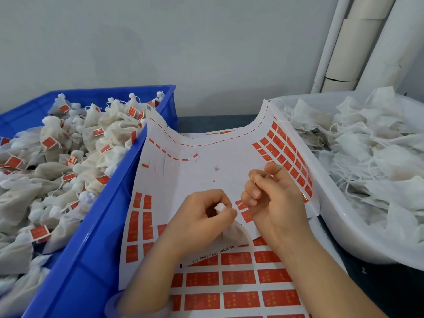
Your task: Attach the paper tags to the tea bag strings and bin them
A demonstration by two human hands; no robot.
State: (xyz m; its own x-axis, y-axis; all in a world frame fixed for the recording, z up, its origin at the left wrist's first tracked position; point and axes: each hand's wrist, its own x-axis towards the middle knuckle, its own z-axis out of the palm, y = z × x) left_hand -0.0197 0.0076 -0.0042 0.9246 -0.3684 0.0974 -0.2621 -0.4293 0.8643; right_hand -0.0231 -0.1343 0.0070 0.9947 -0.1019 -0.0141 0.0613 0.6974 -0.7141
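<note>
My left hand (202, 214) grips a white tea bag (229, 232) by its gathered top, low over the curled sheet of red paper tags (197, 180). Just to its right, my right hand (273, 196) pinches something small between thumb and fingers, probably the bag's string with a red tag; it is too small to be sure. Both hands hover at the middle of the sheet, almost touching. A second tag sheet (241, 278) lies flat under my forearms.
A blue crate (96, 237) on the left holds several tea bags with red tags on them. A white tub (339, 228) on the right is piled with untagged white bags. White pipes (358, 42) stand at the back right against a plain wall.
</note>
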